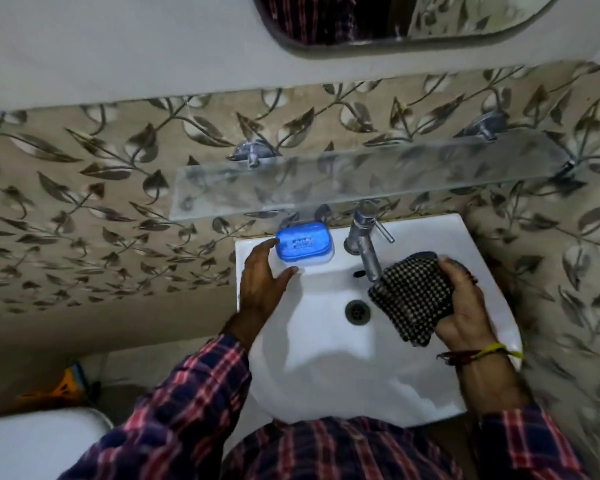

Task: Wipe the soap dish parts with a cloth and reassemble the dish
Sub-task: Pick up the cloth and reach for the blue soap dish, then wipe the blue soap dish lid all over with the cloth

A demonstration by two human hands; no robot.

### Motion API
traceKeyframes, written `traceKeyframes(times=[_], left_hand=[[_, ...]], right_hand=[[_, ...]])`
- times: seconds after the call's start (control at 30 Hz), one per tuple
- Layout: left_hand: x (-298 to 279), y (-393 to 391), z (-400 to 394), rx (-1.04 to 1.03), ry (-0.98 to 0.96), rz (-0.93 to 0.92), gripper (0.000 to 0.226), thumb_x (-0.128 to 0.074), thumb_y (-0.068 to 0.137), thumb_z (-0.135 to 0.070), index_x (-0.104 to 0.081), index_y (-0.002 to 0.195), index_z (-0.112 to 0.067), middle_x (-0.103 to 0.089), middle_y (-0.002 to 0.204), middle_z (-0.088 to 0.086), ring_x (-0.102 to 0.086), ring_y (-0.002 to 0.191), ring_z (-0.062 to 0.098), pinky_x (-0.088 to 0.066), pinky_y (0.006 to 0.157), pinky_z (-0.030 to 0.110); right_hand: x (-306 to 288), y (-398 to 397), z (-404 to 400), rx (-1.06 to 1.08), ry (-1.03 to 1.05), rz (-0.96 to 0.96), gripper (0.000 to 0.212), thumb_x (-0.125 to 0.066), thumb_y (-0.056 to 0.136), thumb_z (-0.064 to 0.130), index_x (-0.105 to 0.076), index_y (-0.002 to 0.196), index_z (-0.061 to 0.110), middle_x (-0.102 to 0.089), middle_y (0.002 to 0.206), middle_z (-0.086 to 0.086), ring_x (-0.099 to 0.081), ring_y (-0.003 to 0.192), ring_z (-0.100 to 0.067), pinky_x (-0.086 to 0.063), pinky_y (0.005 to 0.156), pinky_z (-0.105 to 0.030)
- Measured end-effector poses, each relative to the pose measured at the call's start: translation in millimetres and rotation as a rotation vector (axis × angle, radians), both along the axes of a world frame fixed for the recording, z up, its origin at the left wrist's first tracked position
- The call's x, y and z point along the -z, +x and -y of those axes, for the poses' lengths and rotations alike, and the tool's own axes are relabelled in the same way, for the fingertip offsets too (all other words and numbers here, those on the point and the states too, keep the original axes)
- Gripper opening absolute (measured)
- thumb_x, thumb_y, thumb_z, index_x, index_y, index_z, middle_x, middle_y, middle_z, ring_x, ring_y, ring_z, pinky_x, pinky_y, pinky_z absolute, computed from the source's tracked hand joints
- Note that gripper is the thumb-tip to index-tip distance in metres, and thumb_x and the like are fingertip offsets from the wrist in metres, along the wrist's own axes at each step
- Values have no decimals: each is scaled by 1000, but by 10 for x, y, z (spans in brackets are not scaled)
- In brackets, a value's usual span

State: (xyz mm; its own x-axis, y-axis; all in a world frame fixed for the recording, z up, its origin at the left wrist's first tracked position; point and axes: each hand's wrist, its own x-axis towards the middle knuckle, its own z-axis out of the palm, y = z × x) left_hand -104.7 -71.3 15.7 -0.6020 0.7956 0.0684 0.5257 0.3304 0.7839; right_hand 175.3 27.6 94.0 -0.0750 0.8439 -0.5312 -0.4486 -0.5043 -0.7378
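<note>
A blue translucent soap dish (303, 241) with its lid on sits on the back left ledge of the white sink (326, 348). My left hand (262, 277) is spread open just left of the dish, fingertips at its left edge and front corner; whether they touch it I cannot tell. My right hand (465, 303) holds a folded black-and-white checked cloth (413, 296) over the right side of the basin, just right of the tap.
A chrome tap (364, 244) stands at the back middle of the sink, above the drain (357, 311). A glass shelf (361, 178) on metal brackets juts out over the soap dish. A mirror hangs higher up. A white toilet lid (39, 441) is at lower left.
</note>
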Motion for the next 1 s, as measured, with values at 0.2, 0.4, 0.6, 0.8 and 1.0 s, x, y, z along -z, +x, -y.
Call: traceKeyframes(times=[0.2,0.4,0.6,0.8,1.0], left_hand=[[79,-357,-314,148,-83,267,110,-101,56,-21,-43,148,-10,-55,145,9,-52,134,26,-42,112,45],[243,-335,-442,93,17,303,103,-101,54,-16,-49,143,-11,-63,134,12,-61,124,31,-51,102,51],[213,-304,-478,103,120,132,94,-100,55,-23,-57,138,-13,-59,138,11,-53,129,32,-43,107,50],[-82,-209,-285,98,357,113,84,-97,56,-30,-52,127,-24,-54,126,-6,-57,119,15,-50,100,34],[-362,221,109,209,346,37,83,-92,69,-22,-47,139,-18,-53,141,-8,-54,132,18,-47,109,38]], right_hand=[[23,-131,287,-131,19,97,44,-77,78,14,-68,117,-3,-71,115,-25,-70,103,-41,-60,78,-49],[54,-111,265,-148,96,139,27,-75,82,13,-75,108,5,-73,112,-22,-71,103,-39,-60,81,-50],[64,-91,255,-185,13,212,34,-76,81,12,-72,112,-2,-72,111,-26,-69,103,-43,-52,93,-62],[37,-48,193,-203,-7,162,36,-75,77,12,-72,112,1,-73,111,-23,-68,105,-40,-57,88,-52],[-104,53,105,-278,361,311,18,-66,89,-1,-70,106,0,-77,97,-9,-72,96,-28,-62,76,-29]])
